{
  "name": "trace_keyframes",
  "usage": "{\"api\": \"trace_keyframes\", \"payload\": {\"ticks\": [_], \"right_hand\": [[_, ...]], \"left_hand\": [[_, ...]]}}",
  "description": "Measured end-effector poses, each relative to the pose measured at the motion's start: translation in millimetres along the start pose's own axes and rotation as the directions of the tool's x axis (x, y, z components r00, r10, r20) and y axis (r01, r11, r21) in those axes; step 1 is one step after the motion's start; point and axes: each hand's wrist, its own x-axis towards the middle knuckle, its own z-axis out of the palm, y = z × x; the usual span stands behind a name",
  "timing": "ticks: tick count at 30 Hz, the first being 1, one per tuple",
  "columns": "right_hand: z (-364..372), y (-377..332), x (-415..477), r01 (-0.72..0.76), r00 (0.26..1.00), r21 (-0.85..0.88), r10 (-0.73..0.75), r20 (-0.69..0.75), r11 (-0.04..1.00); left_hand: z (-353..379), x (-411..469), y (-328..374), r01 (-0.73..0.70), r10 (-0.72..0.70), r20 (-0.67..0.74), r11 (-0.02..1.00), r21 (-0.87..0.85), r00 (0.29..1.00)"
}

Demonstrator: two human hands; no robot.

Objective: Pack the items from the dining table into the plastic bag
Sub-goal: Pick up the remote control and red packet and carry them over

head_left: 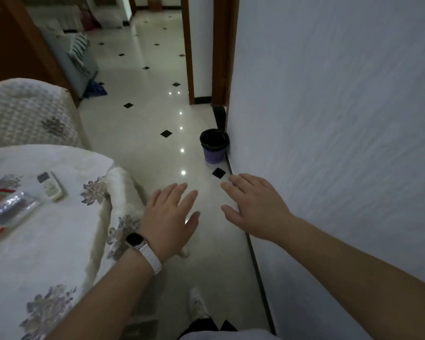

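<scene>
Glossy pale floor tiles (142, 148) with small black diamond insets ran down a dim hallway, with a white textured wall (341, 119) close on the right. At the near left stood the table (59, 241), draped in a white cloth with grey flower prints. On its far left part lay a white remote control (50, 185) with a dark screen at its far end; its button markings were too small to read. Just left of it, at the frame's edge, lay a crinkled clear plastic bag (9, 208) showing red and dark shapes through the film, any print on it blurred. Beyond the table a chair (27, 111) wore a quilted cream cover. A purple mesh waste bin (214, 149) with a black liner stood on the floor against the wall.

Both hands hung over the floor, right of the table, palms down. The left hand (172, 217) had straight, slightly spread fingers and held nothing; a dark-faced watch (135, 239) on a white band circled its wrist. The right hand (254, 207), nearer the wall, was likewise spread flat and held nothing. Both forearms were bare.
</scene>
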Motion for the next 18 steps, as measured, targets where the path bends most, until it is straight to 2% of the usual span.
{"api": "trace_keyframes", "payload": {"ticks": [7, 14, 18], "right_hand": [[13, 27, 123, 0.026, 0.999, -0.042, -0.025, 0.02, 0.999], [52, 54, 217, 0.085, 0.996, 0.016, -0.084, -0.026, 0.996], [86, 77, 280, 0.153, 0.987, 0.074, -0.155, 0.029, 0.985]], "left_hand": [[6, 101, -76, -0.005, 0.003, -0.065, 1.0, -0.027, 0.998], [24, 163, -132, 0.051, -0.054, -0.105, 0.998, -0.03, 0.993], [39, 201, -163, 0.104, -0.102, -0.084, 0.994, 0.022, 0.991]]}}
